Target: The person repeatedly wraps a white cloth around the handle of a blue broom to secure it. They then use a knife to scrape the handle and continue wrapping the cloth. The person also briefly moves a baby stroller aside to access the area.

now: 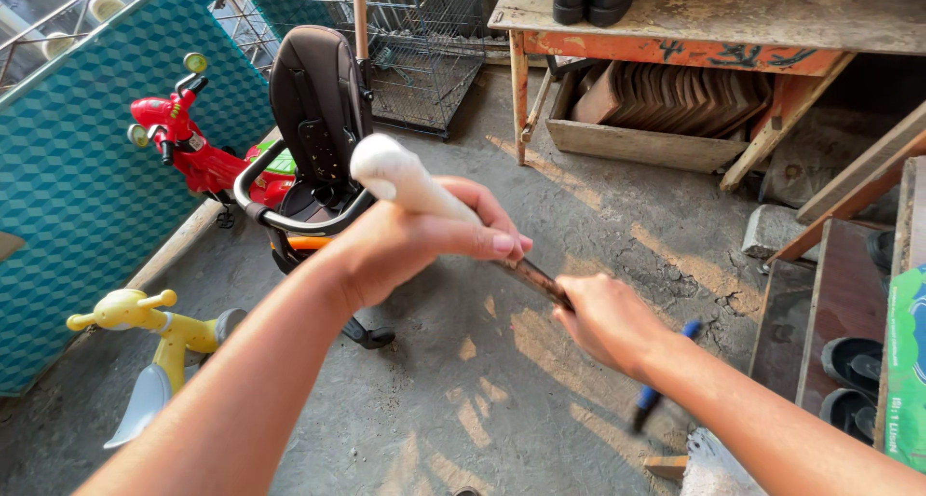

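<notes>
Nearest of all, both bare hands grip one long broom handle that slants across the middle of the view. The left hand is closed around the handle's pale upper part, just below its rounded white end, fingers wrapped over the top. The right hand is closed on the darker, worn stretch lower down the handle, knuckles toward the camera. Below the right wrist the shaft shows again, blue and blurred, running down to a whitish broom head at the bottom edge.

Under the handle lies cracked concrete floor with patches of sunlight. Left of the handle, low down, stands a yellow ride-on toy. Just behind the handle's white end stands a brown stroller, and beside it a red toy scooter against a teal patterned wall. Right of the handle, dark shoes sit on wooden shelves. Farther back stands an orange wooden table over a box of tiles, with a wire cage beyond the stroller.
</notes>
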